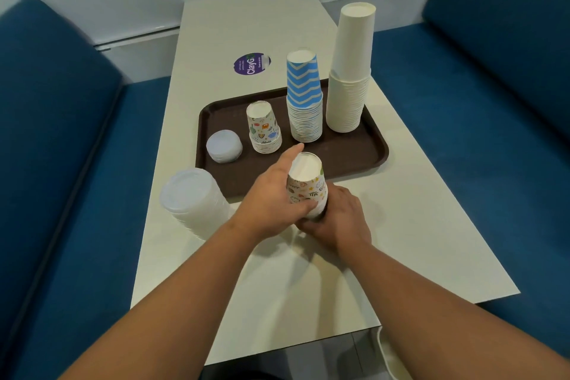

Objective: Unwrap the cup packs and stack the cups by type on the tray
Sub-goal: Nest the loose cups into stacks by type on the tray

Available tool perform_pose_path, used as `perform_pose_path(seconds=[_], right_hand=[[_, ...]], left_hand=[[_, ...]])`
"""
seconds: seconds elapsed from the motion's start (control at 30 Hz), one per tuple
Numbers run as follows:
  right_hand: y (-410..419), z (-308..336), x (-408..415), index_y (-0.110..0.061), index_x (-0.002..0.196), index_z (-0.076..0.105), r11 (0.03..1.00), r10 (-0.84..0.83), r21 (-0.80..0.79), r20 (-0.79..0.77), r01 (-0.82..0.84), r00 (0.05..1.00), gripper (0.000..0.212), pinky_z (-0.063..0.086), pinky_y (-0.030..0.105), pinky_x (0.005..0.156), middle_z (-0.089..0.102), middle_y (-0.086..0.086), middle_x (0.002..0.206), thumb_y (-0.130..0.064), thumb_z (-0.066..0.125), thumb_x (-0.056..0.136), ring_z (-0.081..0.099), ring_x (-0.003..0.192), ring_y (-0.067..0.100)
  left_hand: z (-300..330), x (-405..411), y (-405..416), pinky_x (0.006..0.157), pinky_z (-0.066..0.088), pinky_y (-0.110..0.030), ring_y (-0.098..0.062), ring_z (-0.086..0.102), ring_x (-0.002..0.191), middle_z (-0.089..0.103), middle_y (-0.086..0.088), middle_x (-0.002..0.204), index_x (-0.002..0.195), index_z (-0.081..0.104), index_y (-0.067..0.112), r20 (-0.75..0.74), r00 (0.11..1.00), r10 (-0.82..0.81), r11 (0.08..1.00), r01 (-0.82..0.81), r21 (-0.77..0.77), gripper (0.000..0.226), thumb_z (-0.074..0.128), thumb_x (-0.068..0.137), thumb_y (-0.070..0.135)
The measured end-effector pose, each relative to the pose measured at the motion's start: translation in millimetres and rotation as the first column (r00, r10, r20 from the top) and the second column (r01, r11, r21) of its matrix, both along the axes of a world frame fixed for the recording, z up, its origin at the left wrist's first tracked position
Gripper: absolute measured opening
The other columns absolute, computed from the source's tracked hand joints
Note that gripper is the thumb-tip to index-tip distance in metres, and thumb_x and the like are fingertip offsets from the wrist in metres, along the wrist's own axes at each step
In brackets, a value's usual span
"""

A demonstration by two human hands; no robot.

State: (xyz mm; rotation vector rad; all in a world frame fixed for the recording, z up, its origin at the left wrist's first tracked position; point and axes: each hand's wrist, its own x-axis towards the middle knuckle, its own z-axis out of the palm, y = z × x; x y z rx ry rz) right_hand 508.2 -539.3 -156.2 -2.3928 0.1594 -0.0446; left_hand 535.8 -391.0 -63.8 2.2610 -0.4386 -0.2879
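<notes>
Both hands hold an upside-down stack of small patterned cups (306, 185) on the table, just in front of the brown tray (354, 157). My left hand (271, 197) grips its left side with the index finger stretched toward the tray. My right hand (337, 219) wraps the base from the right. On the tray stand a short stack of the same patterned cups (263, 128), a blue zigzag cup stack (304, 99), a tall white cup stack (350, 71) and a low pile of clear lids (224, 146).
A stack of translucent plastic lids or cups (194, 203) leans on the table left of my hands. A purple round sticker (251, 64) lies beyond the tray. Blue bench seats (61, 148) flank the narrow table on both sides.
</notes>
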Motion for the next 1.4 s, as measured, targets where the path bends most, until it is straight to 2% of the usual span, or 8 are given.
perform_pose_path(seconds=[0.1,0.23,0.67,1.07,1.2,1.3,1.4], right_hand=[[-0.1,-5.0,1.3,-0.028,0.119,0.053,1.0,-0.001,-0.011,0.016,0.001,1.0,0.069,0.042,0.034,0.093,0.065,-0.007,0.112,-0.064,0.073,0.063,0.055,0.109,0.019],[0.2,-9.8,3.9,-0.031,0.118,0.053,1.0,-0.001,-0.024,0.022,0.001,1.0,0.071,0.046,0.035,0.092,0.066,-0.01,0.109,-0.069,0.071,0.061,0.057,0.106,0.018],[-0.8,-15.3,4.7,-0.029,0.119,0.053,1.0,0.008,-0.023,0.061,-0.007,0.998,0.071,0.044,0.035,0.092,0.065,-0.009,0.109,-0.066,0.074,0.062,0.056,0.106,0.019],[-0.3,-14.8,1.8,-0.031,0.113,0.054,1.0,0.012,0.008,0.089,-0.013,0.996,0.064,0.043,0.031,0.086,0.065,-0.014,0.101,-0.066,0.071,0.062,0.056,0.1,0.015],[-0.8,-12.9,-0.6,-0.029,0.109,0.054,1.0,0.009,0.025,0.121,-0.012,0.993,0.062,0.044,0.033,0.086,0.064,-0.015,0.098,-0.065,0.073,0.062,0.057,0.098,0.015],[-0.2,-12.7,-1.3,-0.029,0.109,0.056,1.0,0.002,0.021,0.129,-0.005,0.992,0.062,0.044,0.034,0.088,0.065,-0.014,0.1,-0.064,0.075,0.062,0.058,0.1,0.016],[-0.4,-10.1,0.4,-0.03,0.113,0.055,1.0,0.007,0.006,0.075,-0.008,0.997,0.065,0.042,0.033,0.094,0.064,-0.013,0.108,-0.064,0.077,0.063,0.055,0.108,0.015]], left_hand=[[-2.4,1.6,1.5,0.105,0.044,-0.039,-0.013,0.05,0.125,0.051,0.007,0.139,0.148,0.027,0.038,0.041,0.999,0.014,1.0,-0.014,-0.012,0.094,0.082,0.072,0.028],[1.6,2.4,4.2,0.103,0.047,-0.039,-0.01,0.052,0.124,0.051,0.011,0.138,0.146,0.027,0.042,0.042,0.999,0.028,0.998,-0.025,-0.063,0.093,0.08,0.069,0.033],[9.1,3.5,2.6,0.1,0.049,-0.038,-0.01,0.054,0.119,0.054,0.01,0.133,0.143,0.032,0.042,0.094,0.995,0.044,0.996,-0.036,-0.085,0.09,0.079,0.068,0.028],[13.8,3.3,1.6,0.104,0.046,-0.039,-0.009,0.05,0.126,0.051,0.011,0.139,0.143,0.03,0.044,0.13,0.991,0.011,0.994,0.004,-0.113,0.089,0.076,0.067,0.034],[39.3,-0.6,2.0,0.101,0.048,-0.028,0.0,0.053,0.12,0.053,0.025,0.128,0.139,0.035,0.045,0.204,0.979,0.015,0.976,0.03,-0.218,0.083,0.077,0.07,0.024],[67.1,7.0,6.2,0.092,0.054,-0.034,-0.009,0.062,0.111,0.058,0.02,0.123,0.128,0.042,0.043,0.28,0.954,0.104,0.928,0.008,-0.374,0.074,0.078,0.069,0.015],[89.1,41.4,13.0,0.081,0.057,-0.03,-0.012,0.066,0.097,0.059,0.012,0.113,0.12,0.044,0.037,0.314,0.902,0.297,0.92,-0.183,-0.345,0.063,0.076,0.07,0.017]])
